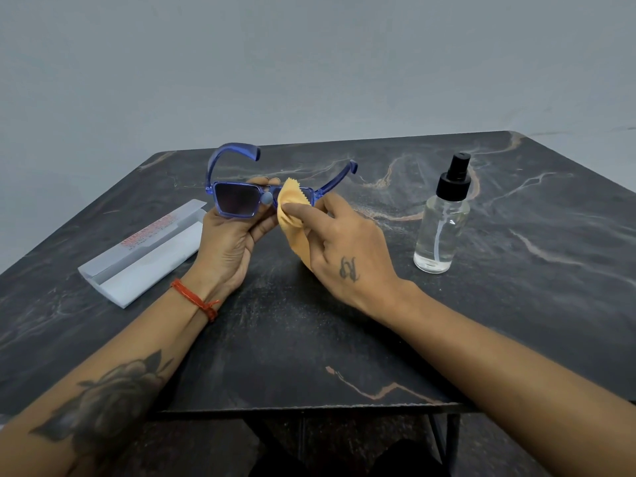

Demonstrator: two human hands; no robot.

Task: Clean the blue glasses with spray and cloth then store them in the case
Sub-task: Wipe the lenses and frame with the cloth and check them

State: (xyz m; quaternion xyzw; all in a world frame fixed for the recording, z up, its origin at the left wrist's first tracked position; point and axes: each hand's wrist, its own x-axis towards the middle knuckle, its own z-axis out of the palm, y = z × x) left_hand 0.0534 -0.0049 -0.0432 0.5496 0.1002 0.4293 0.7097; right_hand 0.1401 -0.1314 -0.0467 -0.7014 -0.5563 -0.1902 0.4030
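Observation:
Blue-framed glasses (237, 197) with dark lenses are held above the table, arms unfolded and pointing away from me. My left hand (229, 246) grips the frame at the bridge and lower rim. An orange cloth (292, 218) is wrapped over the right lens; my right hand (344, 249) pinches it there, thumb in front. The right lens is hidden by the cloth. A clear spray bottle (442, 225) with a black pump stands upright to the right. The grey-white case (141, 256) lies open on the table at the left.
The dark marbled table (516, 304) is backed by a plain grey wall. Its front edge runs just under my forearms, with metal legs below. A red thread band circles my left wrist.

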